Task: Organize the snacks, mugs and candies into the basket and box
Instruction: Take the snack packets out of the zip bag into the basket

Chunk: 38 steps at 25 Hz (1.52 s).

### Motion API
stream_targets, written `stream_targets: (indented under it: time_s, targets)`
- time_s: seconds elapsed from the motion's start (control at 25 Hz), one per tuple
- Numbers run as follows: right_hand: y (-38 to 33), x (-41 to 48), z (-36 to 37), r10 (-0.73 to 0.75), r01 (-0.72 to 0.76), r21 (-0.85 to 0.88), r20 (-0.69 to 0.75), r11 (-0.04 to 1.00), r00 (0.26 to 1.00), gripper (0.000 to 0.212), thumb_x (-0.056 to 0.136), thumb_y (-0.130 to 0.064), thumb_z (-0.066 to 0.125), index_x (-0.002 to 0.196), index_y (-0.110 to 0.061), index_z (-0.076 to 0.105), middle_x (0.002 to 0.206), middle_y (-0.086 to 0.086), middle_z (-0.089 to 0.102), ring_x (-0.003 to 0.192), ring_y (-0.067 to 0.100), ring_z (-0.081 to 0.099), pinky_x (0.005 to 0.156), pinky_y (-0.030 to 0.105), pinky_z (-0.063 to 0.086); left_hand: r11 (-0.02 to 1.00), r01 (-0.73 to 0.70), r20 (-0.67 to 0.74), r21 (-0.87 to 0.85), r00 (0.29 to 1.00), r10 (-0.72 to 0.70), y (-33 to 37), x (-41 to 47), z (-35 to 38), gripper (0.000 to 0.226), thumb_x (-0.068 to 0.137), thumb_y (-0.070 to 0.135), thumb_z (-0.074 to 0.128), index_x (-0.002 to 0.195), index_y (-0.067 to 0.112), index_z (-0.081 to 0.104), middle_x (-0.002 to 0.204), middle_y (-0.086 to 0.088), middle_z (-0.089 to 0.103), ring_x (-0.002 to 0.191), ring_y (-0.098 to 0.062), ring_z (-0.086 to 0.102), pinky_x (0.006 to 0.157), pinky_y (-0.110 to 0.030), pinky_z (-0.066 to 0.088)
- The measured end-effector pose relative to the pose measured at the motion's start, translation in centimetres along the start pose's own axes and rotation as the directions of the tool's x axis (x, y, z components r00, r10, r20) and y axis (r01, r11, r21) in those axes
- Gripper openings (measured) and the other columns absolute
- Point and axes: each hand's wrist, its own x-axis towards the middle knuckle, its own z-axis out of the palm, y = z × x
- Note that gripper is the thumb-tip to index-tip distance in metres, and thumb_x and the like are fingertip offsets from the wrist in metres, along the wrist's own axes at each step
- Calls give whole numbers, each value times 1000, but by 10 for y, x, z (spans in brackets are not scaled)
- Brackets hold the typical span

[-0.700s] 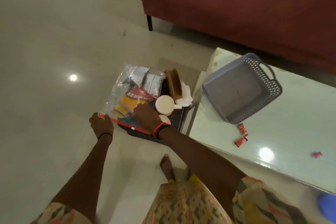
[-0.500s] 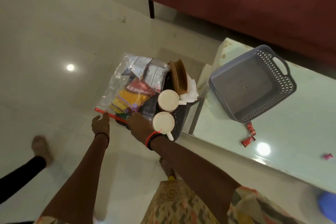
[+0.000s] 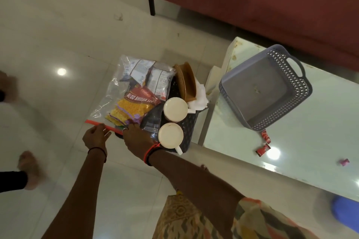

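Observation:
A clear zip bag (image 3: pixel 108 99) with a red seal strip holds snack packets, among them a yellow and red one (image 3: pixel 134 109). It lies partly over a dark basket (image 3: pixel 189 132) on the floor. Two cream mugs (image 3: pixel 175 109) (image 3: pixel 170 135) stand upside down in that basket beside brown trays (image 3: pixel 185 81) and white napkins. My left hand (image 3: pixel 96 137) pinches the bag's red strip. My right hand (image 3: pixel 136 138) grips the bag's near edge beside it. An empty grey basket (image 3: pixel 299 87) sits on the white table (image 3: pixel 320 122), with red candies (image 3: pixel 264 141) and a pink one (image 3: pixel 344 161) nearby.
A dark red sofa (image 3: pixel 252 6) stands behind the table. Another person's feet (image 3: pixel 29 169) are on the tiled floor at the left. A blue object (image 3: pixel 345 213) shows at the lower right edge.
My hands have slid closer together along the bag's near edge, uncovering the second mug. Another person's feet have come into view at the left.

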Motion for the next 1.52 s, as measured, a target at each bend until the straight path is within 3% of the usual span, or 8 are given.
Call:
stream_targets:
  time_s: [0.16, 0.4, 0.68, 0.8, 0.92, 1.04, 1.28, 1.52]
  targets:
    - [-11, 0, -19, -9, 18, 124, -73, 992, 997, 47, 88, -17, 63, 127, 3, 48, 125, 25, 51, 118, 38, 48, 97, 43, 45, 985, -148, -12, -86, 989, 148, 32, -22, 0, 22, 84, 5, 55, 103, -6, 58, 93, -16, 61, 70, -17, 62, 82, -36, 55]
    - [-24, -3, -97, 75, -14, 184, -330, 983, 941, 52, 62, 2, 73, 112, 0, 62, 94, 15, 64, 82, 31, 63, 60, 35, 50, 889, -449, -54, -90, 893, 446, 122, -71, 3, 16, 79, 5, 58, 93, 4, 53, 89, -19, 59, 51, -4, 62, 72, -38, 60]
    - [-4, -11, -215, 215, 45, 417, -555, 908, 804, 27, 79, 14, 50, 103, 6, 58, 106, 22, 53, 90, 39, 54, 71, 46, 46, 694, -700, 76, -169, 693, 717, 236, -148, 25, 71, 74, 3, 54, 138, 19, 27, 86, -15, 56, 62, -20, 57, 65, -21, 58]
    - [11, -30, -253, 276, 96, 498, -619, 862, 735, 21, 86, 7, 51, 104, 3, 62, 101, 21, 55, 87, 38, 57, 70, 44, 48, 665, -747, 197, -1, 651, 733, 276, -183, 39, 42, 84, 11, 51, 125, 5, 49, 96, -13, 63, 66, -6, 61, 64, -11, 53]
    - [27, -58, -289, 331, 148, 544, -682, 826, 652, 18, 90, 1, 52, 103, 1, 65, 96, 19, 57, 84, 35, 58, 68, 39, 47, 588, -808, 330, 22, 561, 759, 300, -237, 45, 28, 90, 14, 49, 107, 34, 53, 89, 12, 55, 70, -1, 58, 64, -11, 52]
    - [52, -99, -324, 352, 169, 545, -717, 821, 602, 19, 91, -3, 53, 104, 0, 66, 96, 18, 60, 89, 33, 58, 73, 36, 46, 565, -819, 351, -101, 502, 790, 304, -299, 60, 27, 88, 12, 48, 92, 38, 53, 98, 0, 59, 75, -2, 61, 68, -13, 53]
    - [124, -195, -356, 416, 85, 537, -735, 840, 535, 22, 90, -7, 56, 109, -7, 67, 104, 12, 65, 95, 25, 60, 80, 29, 47, 571, -802, 402, -173, 472, 784, 254, -402, 130, 23, 79, 7, 56, 98, 13, 68, 96, -12, 67, 88, -26, 67, 83, -47, 57]
    - [214, -290, -368, 518, -63, 573, -681, 817, 517, 18, 89, -14, 58, 97, -11, 73, 95, 7, 71, 88, 21, 65, 75, 30, 49, 653, -722, 578, -228, 439, 688, 194, -486, 199, 25, 84, 9, 61, 109, 12, 60, 100, -14, 63, 93, -28, 65, 85, -49, 56]
